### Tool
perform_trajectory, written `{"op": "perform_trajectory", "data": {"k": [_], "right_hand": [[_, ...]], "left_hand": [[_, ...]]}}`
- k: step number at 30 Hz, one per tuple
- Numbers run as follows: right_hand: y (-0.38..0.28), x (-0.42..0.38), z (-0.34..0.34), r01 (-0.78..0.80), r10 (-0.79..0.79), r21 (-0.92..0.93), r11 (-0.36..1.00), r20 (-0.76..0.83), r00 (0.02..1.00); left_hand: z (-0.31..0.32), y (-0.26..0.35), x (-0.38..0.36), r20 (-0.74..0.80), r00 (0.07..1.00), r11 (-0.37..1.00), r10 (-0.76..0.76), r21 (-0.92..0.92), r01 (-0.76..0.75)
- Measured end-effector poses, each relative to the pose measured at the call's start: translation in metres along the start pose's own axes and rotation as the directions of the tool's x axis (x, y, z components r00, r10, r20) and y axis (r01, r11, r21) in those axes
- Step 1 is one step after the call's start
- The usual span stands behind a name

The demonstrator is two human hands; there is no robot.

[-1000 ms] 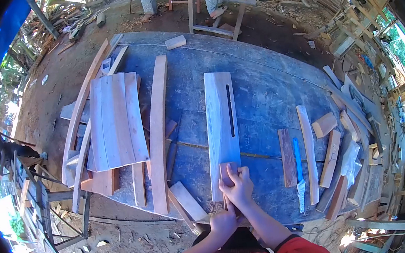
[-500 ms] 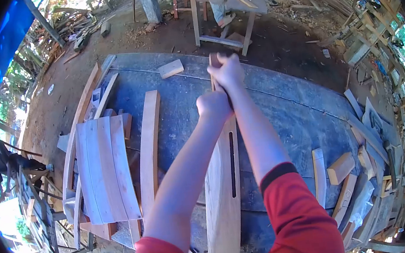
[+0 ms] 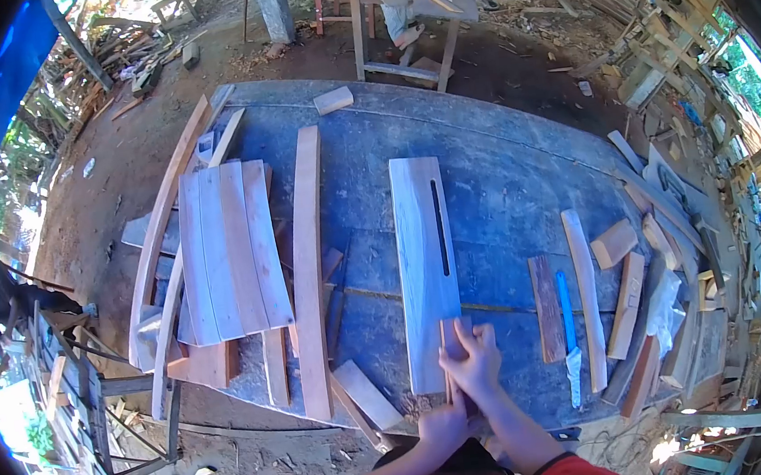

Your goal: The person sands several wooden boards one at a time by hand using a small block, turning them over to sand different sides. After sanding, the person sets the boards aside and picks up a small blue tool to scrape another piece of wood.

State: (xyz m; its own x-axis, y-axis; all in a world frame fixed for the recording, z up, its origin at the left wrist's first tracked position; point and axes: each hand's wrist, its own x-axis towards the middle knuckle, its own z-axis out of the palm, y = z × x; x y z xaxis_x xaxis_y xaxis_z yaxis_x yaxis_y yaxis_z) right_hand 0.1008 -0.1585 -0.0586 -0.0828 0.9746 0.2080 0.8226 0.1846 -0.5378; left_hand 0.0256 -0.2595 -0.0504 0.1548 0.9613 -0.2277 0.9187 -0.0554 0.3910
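Note:
A pale wooden board (image 3: 418, 243) with a long dark slot near its right edge lies lengthwise on the blue-grey table. At its near end, a narrow brown wooden block that looks like a hand plane (image 3: 450, 330) rests along the right edge. My right hand (image 3: 476, 365) is closed around the front part of this plane. Closer to my body, my left hand (image 3: 443, 427) is closed on its rear part. The underside of the plane is hidden, and my fingers cover much of its body.
Left of the board lie a long wooden strip (image 3: 313, 272) and a curved slatted panel (image 3: 231, 248). On the right are a blue-handled tool (image 3: 565, 311), a dark wood piece (image 3: 547, 308) and several offcuts. A small block (image 3: 334, 100) sits near the table's (image 3: 505, 187) far edge.
Both hands have drawn the plane back from the board's far end to its near end, toward my body. The camera view has shifted, showing more of the table's near side.

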Motion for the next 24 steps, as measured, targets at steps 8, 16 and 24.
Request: {"op": "perform_trajectory", "data": {"k": [8,16,24], "right_hand": [[0.008,0.003,0.01,0.013,-0.012,0.04,0.999,-0.027,1.0],[0.014,0.229,0.069,0.057,-0.052,0.049,0.997,-0.094,0.994],[-0.018,0.48,0.078,0.063,-0.061,0.026,0.998,-0.071,0.996]], "left_hand": [[0.011,-0.003,0.007,-0.035,0.999,0.989,0.022,0.148,-0.017],[-0.045,-0.058,0.22,-0.165,0.986,0.992,0.029,0.127,-0.008],[-0.201,-0.072,0.42,-0.239,0.954,0.97,-0.182,0.114,0.214]]}}
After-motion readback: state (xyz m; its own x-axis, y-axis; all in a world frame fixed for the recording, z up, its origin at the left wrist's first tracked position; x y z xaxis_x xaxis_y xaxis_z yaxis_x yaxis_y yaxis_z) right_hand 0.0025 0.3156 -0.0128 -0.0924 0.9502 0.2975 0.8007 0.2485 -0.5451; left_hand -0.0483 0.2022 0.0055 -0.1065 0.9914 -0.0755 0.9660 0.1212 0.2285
